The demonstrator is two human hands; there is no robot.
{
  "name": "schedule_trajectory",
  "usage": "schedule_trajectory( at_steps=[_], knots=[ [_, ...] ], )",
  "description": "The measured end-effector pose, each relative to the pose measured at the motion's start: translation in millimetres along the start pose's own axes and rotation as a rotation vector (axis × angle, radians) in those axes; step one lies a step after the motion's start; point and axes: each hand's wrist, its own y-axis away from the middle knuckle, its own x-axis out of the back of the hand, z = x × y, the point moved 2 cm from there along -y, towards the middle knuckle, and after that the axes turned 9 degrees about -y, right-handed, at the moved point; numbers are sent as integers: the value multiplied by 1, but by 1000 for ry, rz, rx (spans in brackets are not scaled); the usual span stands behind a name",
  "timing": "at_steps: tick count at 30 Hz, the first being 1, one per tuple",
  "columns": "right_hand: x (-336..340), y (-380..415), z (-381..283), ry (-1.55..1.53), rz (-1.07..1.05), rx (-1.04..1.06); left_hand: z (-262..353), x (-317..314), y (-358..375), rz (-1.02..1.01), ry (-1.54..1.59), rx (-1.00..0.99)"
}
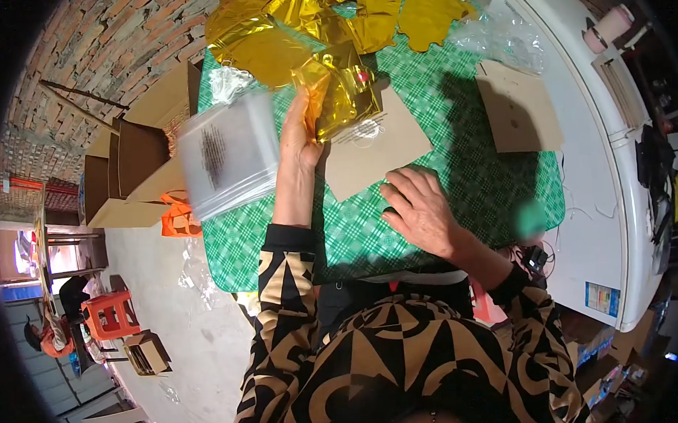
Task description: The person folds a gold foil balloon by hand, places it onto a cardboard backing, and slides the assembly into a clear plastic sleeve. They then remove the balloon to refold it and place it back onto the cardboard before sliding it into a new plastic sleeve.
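Note:
My left hand (299, 134) is closed on a folded gold foil balloon (349, 98), raised above the table. Under it lies a flat brown cardboard piece (389, 149) with a small white coil (367, 129) on top. My right hand (421, 212) holds nothing; its fingers are apart and slightly bent, beside the cardboard's near right edge. A stack of clear plastic bags (238, 155) with dark print lies left of my left hand. More flat gold foil balloons (428, 11) with wavy edges are spread at the table's far end.
A green checked cloth (474, 198) covers the table. Another cardboard piece (516, 109) lies at the right, near crumpled clear plastic (505, 38). White strings (229, 82) sit at the far left. Open cardboard boxes (144, 159) stand left; a white fridge (592, 200) stands right.

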Motion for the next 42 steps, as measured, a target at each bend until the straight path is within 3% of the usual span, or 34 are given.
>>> schedule_trajectory(
  at_steps=[17, 29, 42],
  knots=[
    [1, -8, 2, 19, 39, 2, -1, 0, 0, -8, 19, -11],
    [-1, -23, 6, 56, -47, -111, -1, -3, 2, -8, 28, -15],
    [-2, -21, 8, 143, 20, 17, -4, 4, -3, 1, 20, -25]
  ],
)
